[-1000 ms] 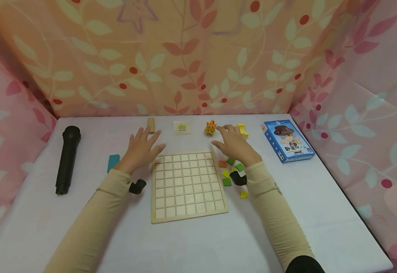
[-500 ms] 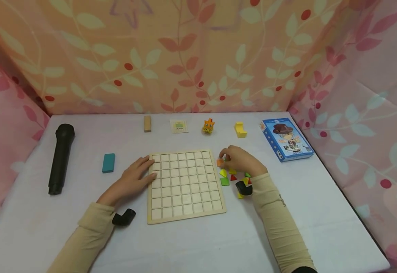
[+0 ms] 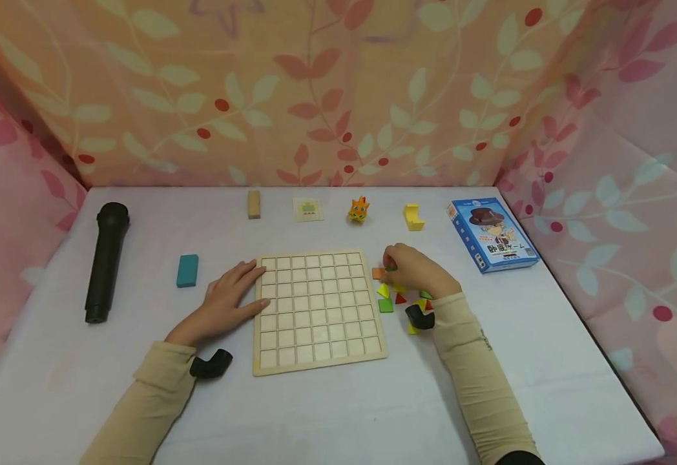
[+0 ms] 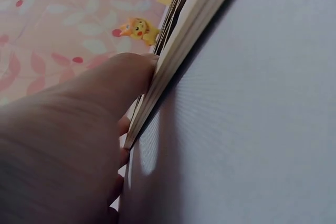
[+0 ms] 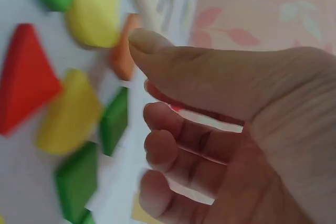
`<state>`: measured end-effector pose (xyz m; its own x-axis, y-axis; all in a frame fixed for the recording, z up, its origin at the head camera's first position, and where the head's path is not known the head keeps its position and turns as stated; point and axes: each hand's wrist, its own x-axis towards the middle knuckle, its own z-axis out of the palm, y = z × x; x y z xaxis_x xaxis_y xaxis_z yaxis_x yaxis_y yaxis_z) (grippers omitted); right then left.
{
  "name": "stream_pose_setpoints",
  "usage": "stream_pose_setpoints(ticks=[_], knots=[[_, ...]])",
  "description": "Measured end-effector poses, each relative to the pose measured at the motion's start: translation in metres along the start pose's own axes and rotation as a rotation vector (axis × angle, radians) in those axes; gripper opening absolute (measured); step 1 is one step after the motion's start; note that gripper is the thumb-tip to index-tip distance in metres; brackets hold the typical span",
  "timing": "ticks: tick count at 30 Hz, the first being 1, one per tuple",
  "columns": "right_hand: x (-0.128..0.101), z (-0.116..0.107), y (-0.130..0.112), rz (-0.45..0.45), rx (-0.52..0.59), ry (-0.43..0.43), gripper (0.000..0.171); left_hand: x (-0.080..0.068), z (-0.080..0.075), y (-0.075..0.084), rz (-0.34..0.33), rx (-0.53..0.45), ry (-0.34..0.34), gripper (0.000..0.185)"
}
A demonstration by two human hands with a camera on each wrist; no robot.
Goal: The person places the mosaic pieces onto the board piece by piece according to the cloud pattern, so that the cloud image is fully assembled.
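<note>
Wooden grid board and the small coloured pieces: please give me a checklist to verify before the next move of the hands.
1. Wooden grid board lies flat on the table: ok.
2. Left hand steadies the board, straight fingers at its left edge: ok.
3. Board squares free to receive a piece: ok, none filled.
4. Right hand has a piece held: cannot tell; its fingers are curled above the coloured pieces, but the right wrist view is blurred.
5. Orange piece within reach of the right hand: ok, just beside the fingertips.
6. Way from the pieces to the board unobstructed: ok.
</note>
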<state>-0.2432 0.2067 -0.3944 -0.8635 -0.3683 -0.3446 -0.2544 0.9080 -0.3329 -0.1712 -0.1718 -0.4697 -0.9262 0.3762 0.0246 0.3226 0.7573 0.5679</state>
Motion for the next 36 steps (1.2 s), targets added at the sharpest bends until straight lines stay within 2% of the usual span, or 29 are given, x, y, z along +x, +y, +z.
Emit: stream_pose_setpoints(ticks=[4, 7, 9, 15, 20, 23, 30, 36], knots=[[-0.010, -0.003, -0.001, 0.053, 0.041, -0.088, 0.026, 0.001, 0.001, 0.002, 0.007, 0.013, 0.010, 0.070], [-0.013, 0.001, -0.007, 0.093, 0.014, -0.154, 0.033, 0.002, 0.001, 0.002, 0.006, 0.024, 0.010, 0.070], [-0.014, 0.003, -0.011, 0.108, -0.008, -0.166, 0.034, 0.002, 0.001, 0.002, 0.004, 0.025, 0.009, 0.070], [-0.014, 0.007, -0.019, 0.121, -0.049, -0.140, 0.022, 0.001, 0.001, 0.002, 0.001, 0.025, 0.002, 0.070], [-0.014, 0.006, -0.021, 0.047, -0.097, -0.120, 0.012, 0.002, 0.000, 0.004, -0.002, 0.024, -0.005, 0.069], [-0.014, 0.004, -0.023, 0.014, -0.138, -0.098, 0.016, 0.002, -0.001, 0.005, -0.003, 0.019, -0.005, 0.069], [-0.014, 0.005, -0.030, 0.076, -0.132, -0.111, 0.027, 0.000, -0.002, 0.004, 0.000, 0.016, 0.000, 0.069], [-0.012, 0.006, -0.031, 0.060, -0.153, -0.098, 0.018, 0.000, -0.001, 0.003, 0.000, 0.017, 0.000, 0.069]])
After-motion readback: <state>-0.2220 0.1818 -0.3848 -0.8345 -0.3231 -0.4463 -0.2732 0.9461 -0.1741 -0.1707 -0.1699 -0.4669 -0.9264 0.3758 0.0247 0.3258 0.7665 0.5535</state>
